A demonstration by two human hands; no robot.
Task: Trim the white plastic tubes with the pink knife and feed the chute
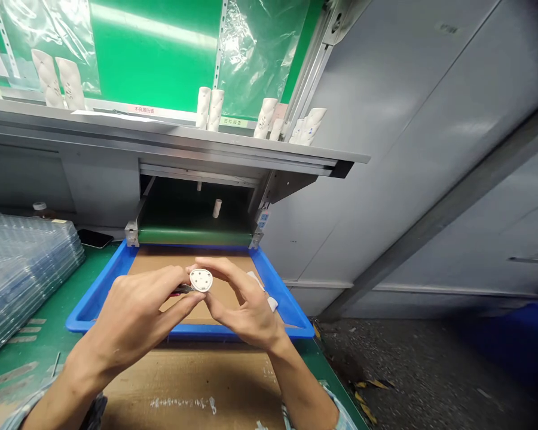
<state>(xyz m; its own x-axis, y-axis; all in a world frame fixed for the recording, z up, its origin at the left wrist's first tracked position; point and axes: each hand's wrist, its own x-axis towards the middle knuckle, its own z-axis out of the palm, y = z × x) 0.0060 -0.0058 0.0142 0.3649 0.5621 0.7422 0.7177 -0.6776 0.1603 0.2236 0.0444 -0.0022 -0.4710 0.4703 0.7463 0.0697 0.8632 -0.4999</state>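
A white plastic piece with a rounded end face, several small holes in it, is held up over the blue tray, that end towards me. My left hand pinches its left side between thumb and fingers. Beneath those fingers shows a dark metal tool with a red part, mostly hidden, so its kind is unclear. From the right, the thumb and fingers of my right hand close on the same piece. Other white pieces lie in the tray, partly behind my right hand.
The cardboard-lined blue tray sits below the end of a green conveyor belt carrying white tubes. Clear plastic trays are stacked left, near a phone. A shelf above holds white tubes. Cardboard lies in front.
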